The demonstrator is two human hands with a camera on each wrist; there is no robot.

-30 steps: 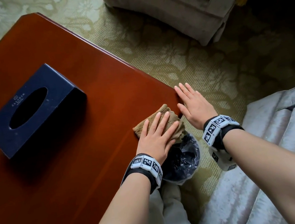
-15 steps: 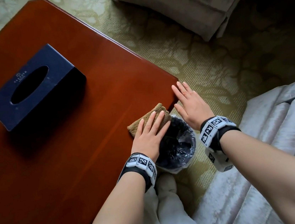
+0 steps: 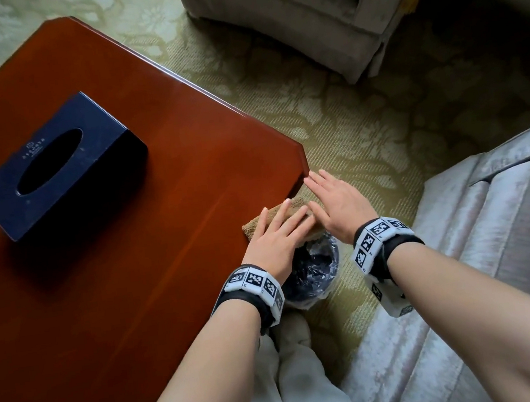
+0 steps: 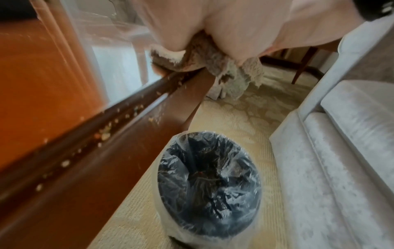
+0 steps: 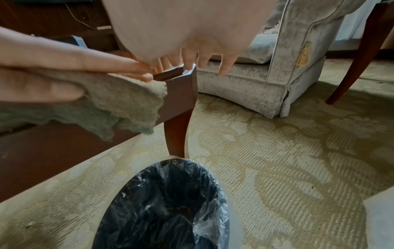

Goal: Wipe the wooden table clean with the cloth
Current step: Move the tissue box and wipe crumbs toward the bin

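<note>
My left hand [image 3: 280,224] lies flat on a tan cloth [image 3: 253,226] at the near edge of the red-brown wooden table [image 3: 133,283], close to its right corner. Part of the cloth [image 5: 119,104] hangs over the edge, above a lined bin [image 3: 312,268]. Fingers straight, my right hand [image 3: 322,187] hovers palm down just off the table corner [image 5: 181,84], beside the left hand, holding nothing. Pale crumbs [image 4: 104,134] sit along the moulded table edge in the left wrist view.
A dark blue tissue box [image 3: 59,166] stands on the table's left half. A grey armchair [image 3: 300,12] is beyond the table, a pale sofa [image 3: 495,239] to the right. Patterned carpet lies between them. My white-trousered leg [image 3: 299,380] is beside the bin.
The left hand has drawn the cloth back to the table's near edge, so it now overhangs the bin. The right hand has stayed at the corner.
</note>
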